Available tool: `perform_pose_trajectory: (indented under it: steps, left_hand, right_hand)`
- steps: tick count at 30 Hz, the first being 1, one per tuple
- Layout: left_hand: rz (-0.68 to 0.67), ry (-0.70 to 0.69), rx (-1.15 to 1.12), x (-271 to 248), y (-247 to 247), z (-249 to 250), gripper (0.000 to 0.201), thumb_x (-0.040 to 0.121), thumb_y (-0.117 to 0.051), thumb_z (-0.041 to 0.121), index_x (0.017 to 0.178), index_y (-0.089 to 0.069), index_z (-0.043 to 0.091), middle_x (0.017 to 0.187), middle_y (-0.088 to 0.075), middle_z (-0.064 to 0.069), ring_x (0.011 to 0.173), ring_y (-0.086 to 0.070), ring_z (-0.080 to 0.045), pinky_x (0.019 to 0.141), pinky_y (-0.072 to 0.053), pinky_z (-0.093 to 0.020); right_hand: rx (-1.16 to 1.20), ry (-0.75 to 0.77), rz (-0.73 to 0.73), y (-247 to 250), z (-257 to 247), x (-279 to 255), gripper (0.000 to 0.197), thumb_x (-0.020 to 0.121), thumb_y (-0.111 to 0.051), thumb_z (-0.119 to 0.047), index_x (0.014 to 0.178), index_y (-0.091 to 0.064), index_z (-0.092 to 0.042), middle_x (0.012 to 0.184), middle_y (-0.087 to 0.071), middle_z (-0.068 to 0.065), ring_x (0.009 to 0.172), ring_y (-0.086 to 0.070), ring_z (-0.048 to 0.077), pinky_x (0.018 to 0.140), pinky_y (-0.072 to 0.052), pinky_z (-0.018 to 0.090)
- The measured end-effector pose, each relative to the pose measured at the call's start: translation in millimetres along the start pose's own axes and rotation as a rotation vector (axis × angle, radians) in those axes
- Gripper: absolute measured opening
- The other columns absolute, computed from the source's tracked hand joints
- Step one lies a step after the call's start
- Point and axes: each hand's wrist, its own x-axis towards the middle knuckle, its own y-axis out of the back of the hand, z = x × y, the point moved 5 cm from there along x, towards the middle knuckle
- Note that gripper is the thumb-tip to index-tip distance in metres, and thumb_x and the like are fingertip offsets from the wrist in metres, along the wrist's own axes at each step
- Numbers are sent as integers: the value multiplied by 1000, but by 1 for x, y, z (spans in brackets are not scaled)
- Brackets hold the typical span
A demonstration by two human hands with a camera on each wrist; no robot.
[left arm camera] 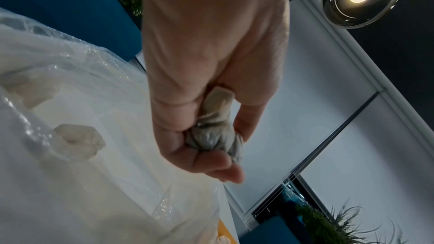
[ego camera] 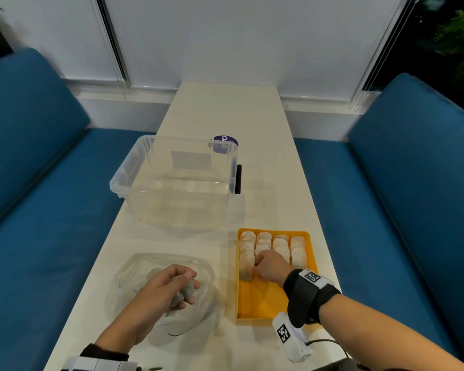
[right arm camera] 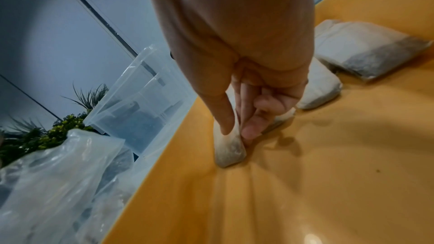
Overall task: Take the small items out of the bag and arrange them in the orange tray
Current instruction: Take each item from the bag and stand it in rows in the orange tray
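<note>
Nearest the head camera, the left hand point(ego camera: 163, 290) was curled around a small grey sachet point(left arm camera: 215, 133), holding it bunched in the fingers point(left arm camera: 218, 164) above the clear plastic bag point(ego camera: 134, 274) on the table point(ego camera: 220, 113). More sachets point(left arm camera: 77, 139) lay inside the bag. Just to the right sat the orange tray point(ego camera: 312, 253), its far half filled with four rows of pale sachets point(ego camera: 280, 243). The right hand point(ego camera: 269, 265) reached into the tray and pinched one sachet point(right arm camera: 229, 148) between thumb and fingers at the near end of the leftmost row, touching the tray floor. Beyond the bag stood a clear plastic bin point(ego camera: 172, 180). Blue benches point(ego camera: 32, 145) flanked the table.
</note>
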Motion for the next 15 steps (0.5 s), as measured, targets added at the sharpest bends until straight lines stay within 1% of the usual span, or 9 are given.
perform_pose_trajectory:
  steps: [2, 5, 6, 7, 8, 9, 11, 13, 15]
  left_hand:
    - [-17, -2, -4, 0, -2, 0, 21, 94, -51, 20, 99, -61, 2, 89, -68, -13, 73, -54, -22, 62, -49, -23]
    - [-59, -20, -50, -2, -5, 4, 18, 93, -55, 19, 103, -60, 4, 96, -67, -15, 77, -60, -19, 63, -51, -19]
    - [-87, -25, -88, -4, -6, 6, 21, 89, -60, 20, 105, -59, 6, 96, -66, -15, 79, -63, -17, 64, -52, -17]
    - [-121, -23, -129, -5, -8, 6, 29, 82, -61, 21, 107, -58, 8, 96, -66, -15, 80, -66, -15, 64, -53, -16]
    - [-148, -19, -159, -5, -9, 7, 35, 76, -59, 20, 108, -58, 9, 96, -67, -15, 81, -68, -15, 64, -53, -16]
    - [-164, -22, -185, -6, -10, 8, 35, 75, -57, 16, 109, -57, 8, 98, -69, -15, 82, -70, -16, 64, -54, -16]
    - [-176, -31, -229, -6, -11, 10, 26, 86, -51, 0, 112, -56, 5, 104, -69, -19, 85, -71, -22, 64, -54, -17]
    - [-195, -36, -253, -6, -13, 10, 29, 91, -41, -7, 114, -55, 4, 107, -68, -22, 92, -70, -28, 66, -55, -18]
    - [-216, -34, -285, -6, -17, 12, 32, 91, -38, -9, 115, -55, 4, 109, -67, -25, 95, -69, -33, 68, -57, -21]
  right_hand:
    - [-16, -4, 37, 2, 1, -3, 12, 86, -61, -15, 95, -54, -17, 93, -59, 2, 92, -61, 21, 86, -52, 31]
    - [-25, 16, 88, 8, -3, -13, 19, 88, -58, -16, 106, -51, -15, 94, -53, 0, 88, -52, 16, 75, -43, 24]
    - [-22, 39, 103, 11, -6, -17, 18, 88, -58, -16, 105, -52, -15, 92, -53, 0, 87, -52, 16, 72, -41, 22]
    - [-21, 75, 117, 15, -11, -23, 14, 89, -57, -18, 102, -52, -16, 90, -53, -1, 85, -52, 15, 69, -40, 20]
    - [-19, 122, 130, 18, -18, -29, 9, 90, -57, -19, 97, -52, -17, 86, -54, -2, 82, -52, 14, 64, -39, 18]
    - [-10, 181, 135, 21, -26, -38, 6, 91, -56, -21, 94, -52, -19, 81, -54, -4, 77, -52, 11, 60, -38, 16]
    - [32, 334, 112, 26, -45, -61, 3, 92, -56, -24, 91, -54, -22, 76, -53, -10, 69, -49, 3, 56, -37, 11]
    - [119, 493, 79, 27, -65, -88, 4, 92, -57, -29, 89, -56, -26, 74, -53, -14, 65, -48, -1, 59, -39, 9]
    - [225, 576, 32, 25, -79, -109, 5, 90, -60, -33, 92, -58, -29, 77, -54, -14, 64, -46, -1, 62, -40, 12]
